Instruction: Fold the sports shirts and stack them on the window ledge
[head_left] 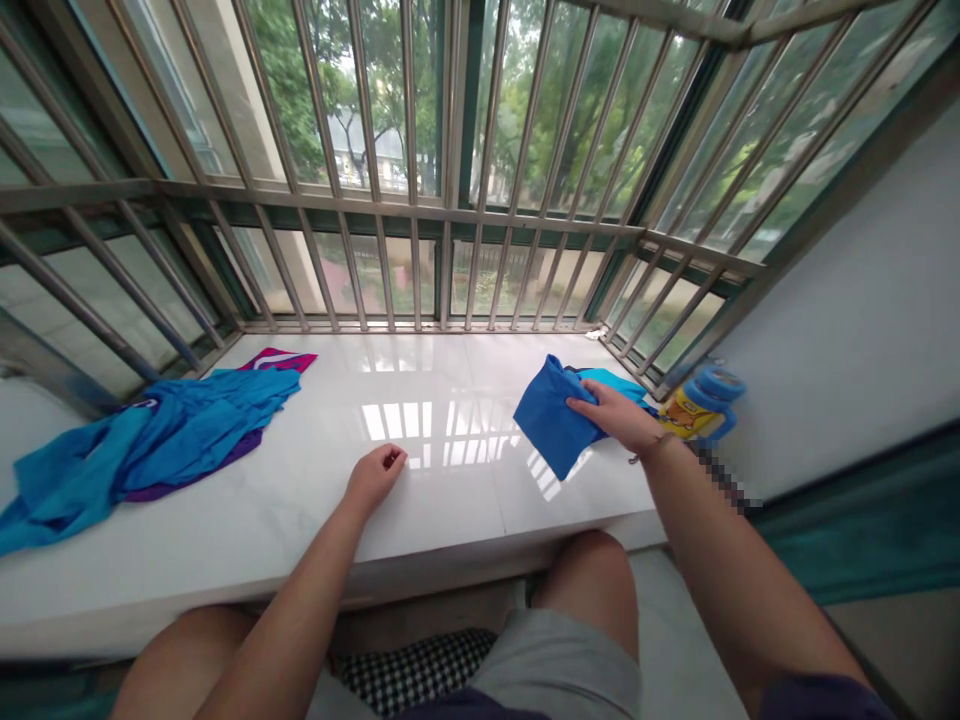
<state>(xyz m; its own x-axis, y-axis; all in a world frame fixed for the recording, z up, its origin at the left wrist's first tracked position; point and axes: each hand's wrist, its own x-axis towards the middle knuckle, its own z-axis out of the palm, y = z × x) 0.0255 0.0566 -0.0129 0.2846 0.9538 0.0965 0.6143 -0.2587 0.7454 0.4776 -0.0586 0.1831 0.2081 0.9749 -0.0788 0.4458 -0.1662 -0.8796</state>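
Note:
My right hand (619, 412) grips a folded blue garment (556, 415) by its right side, thumb and fingers pinched on the fabric. The garment is a compact, flat bundle, tilted over the white ledge. Just behind and under that hand lies lighter blue cloth (609, 382), partly hidden by it. My left hand (375, 476) is by itself over the front middle of the ledge, its fingers curled in with nothing visible in them. To its left, a loose heap of blue clothes (169, 430) lies spread out, with purple and pink fabric showing at its edges.
The glossy white ledge (442, 500) runs below a barred window (450, 215). A blue and yellow bottle (697, 405) with a handle stands at the right, by the wall. My knees are against the ledge's front edge. A checked cloth (416, 668) is between my legs.

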